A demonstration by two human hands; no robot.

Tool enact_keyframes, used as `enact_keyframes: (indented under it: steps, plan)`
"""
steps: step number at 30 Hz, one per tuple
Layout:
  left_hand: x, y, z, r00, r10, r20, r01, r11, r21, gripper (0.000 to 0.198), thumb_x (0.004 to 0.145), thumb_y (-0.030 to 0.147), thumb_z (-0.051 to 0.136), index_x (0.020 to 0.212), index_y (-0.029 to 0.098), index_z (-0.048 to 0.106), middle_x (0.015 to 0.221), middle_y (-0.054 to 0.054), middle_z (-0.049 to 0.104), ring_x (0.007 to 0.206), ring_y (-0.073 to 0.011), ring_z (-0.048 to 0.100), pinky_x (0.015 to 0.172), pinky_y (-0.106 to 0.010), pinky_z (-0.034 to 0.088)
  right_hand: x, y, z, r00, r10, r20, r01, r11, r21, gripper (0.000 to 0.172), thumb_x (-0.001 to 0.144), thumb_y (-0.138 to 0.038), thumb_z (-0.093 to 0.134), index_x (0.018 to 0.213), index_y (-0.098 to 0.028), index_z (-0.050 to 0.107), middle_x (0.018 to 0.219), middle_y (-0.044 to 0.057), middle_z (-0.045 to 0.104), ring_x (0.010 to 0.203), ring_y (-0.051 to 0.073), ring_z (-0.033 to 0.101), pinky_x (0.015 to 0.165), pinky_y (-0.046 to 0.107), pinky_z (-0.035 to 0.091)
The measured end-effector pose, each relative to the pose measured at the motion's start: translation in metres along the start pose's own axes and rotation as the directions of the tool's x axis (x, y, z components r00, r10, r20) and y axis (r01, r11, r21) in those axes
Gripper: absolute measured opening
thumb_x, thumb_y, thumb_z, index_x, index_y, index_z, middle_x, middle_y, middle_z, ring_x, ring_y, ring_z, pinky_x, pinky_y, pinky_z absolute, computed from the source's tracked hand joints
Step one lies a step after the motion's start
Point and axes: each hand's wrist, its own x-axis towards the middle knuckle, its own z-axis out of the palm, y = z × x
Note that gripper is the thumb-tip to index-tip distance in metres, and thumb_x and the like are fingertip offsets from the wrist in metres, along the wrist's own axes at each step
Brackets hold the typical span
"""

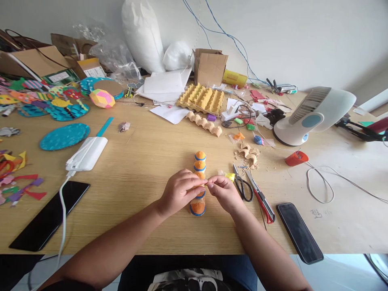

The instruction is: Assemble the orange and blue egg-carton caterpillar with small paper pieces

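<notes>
Hands [181,190] meet above the orange strip [199,165]; grip unclear.

The table [136,149] has a light wood-grain top. The wall [287,36] behind it is plain and off-white; blue cables [232,37] hang against it. Below, the floor [345,271] is pale. Lighting is diffuse.

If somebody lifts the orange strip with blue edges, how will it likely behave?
The orange strip is probably light, being shaped like the tan carton strip. It may bend at the narrow places between its bumps. It seems unlikely to roll, lying with bumps upward.
</notes>
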Motion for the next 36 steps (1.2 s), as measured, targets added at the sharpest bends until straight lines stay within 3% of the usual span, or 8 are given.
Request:
enact_keyframes:
  steps: [13,24,36]
  plan:
    - [-0.0004,0.004,-0.0019,0.999,0.034,0.014,-0.035,0.998,0.051,0.03,0.087,0.015,0.074,0.115,0.024,0.069,0.096,-0.001,0.076,0.085,-0.0159,0.061,0.077,-0.031,0.051,-0.0014,0.0022,0.0023,0.987,0.162,0.007,-0.162,0.975,0.15,0.027,0.067,-0.037,0.091,0.077,-0.018,0.075,0.06,-0.003,0.059,0.056,0.007,0.044,0.054,0.022,0.03]
    - [0.0013,0.0046,-0.0019,0.999,0.03,0.013,-0.031,0.997,0.075,0.026,0.089,0.015,0.072,0.113,0.024,0.071,0.092,-0.001,0.076,0.082,-0.016,0.062,0.074,-0.03,0.051,-0.0012,0.0033,0.0052,0.987,0.126,0.1,-0.141,0.977,0.162,0.027,0.067,-0.033,0.092,0.08,-0.019,0.074,0.07,-0.002,0.065,0.062,0.008,0.053,0.062,0.023,0.043]
    - [0.0001,0.0045,-0.0013,1.0,-0.016,0.011,0.016,0.998,0.061,0.029,0.088,0.025,0.076,0.116,0.022,0.068,0.099,-0.003,0.075,0.087,-0.0156,0.063,0.08,-0.031,0.052,-0.0025,0.003,0.0044,0.992,0.126,-0.01,-0.124,0.983,0.134,0.027,0.067,-0.036,0.092,0.077,-0.019,0.073,0.069,-0.002,0.064,0.058,0.008,0.047,0.054,0.022,0.033]
